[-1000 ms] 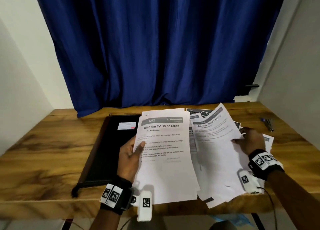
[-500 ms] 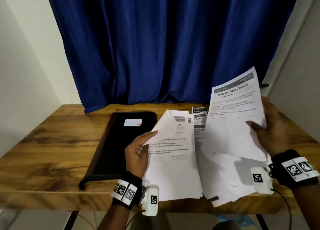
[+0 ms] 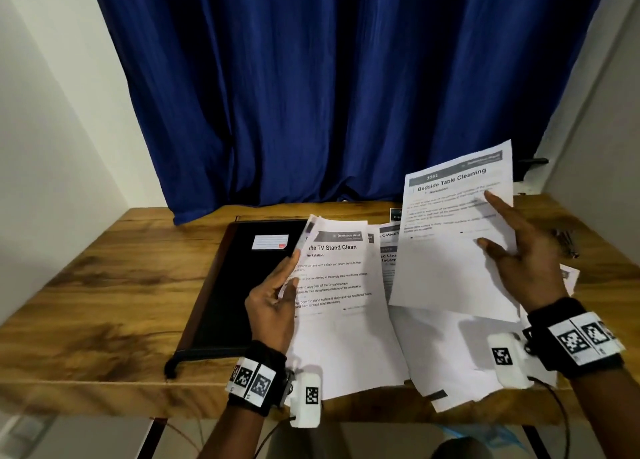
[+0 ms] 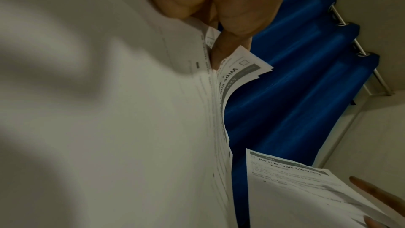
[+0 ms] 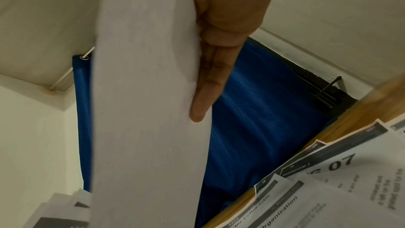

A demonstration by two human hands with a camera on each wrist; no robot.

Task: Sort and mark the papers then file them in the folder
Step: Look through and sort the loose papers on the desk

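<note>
A white printed sheet headed "Bedside Table Cleaning" (image 3: pixel 453 237) is held tilted above the wooden desk (image 3: pixel 104 306) by the right hand (image 3: pixel 519 261), thumb in front, fingers behind. The "TV Stand Clean" sheet (image 3: pixel 339 306), its left edge curled up, is pinched by the left hand (image 3: pixel 273 303) beside the closed black folder (image 3: pixel 239 285). More printed sheets (image 3: pixel 460 365) are spread beneath.

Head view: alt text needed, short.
A right hand lifts a white printed sheet headed "Bedside Table Cleaning" above loose white papers on a wooden table. The left hand grips a sheet headed "TV Stand Clean" beside a closed black folder.
</note>
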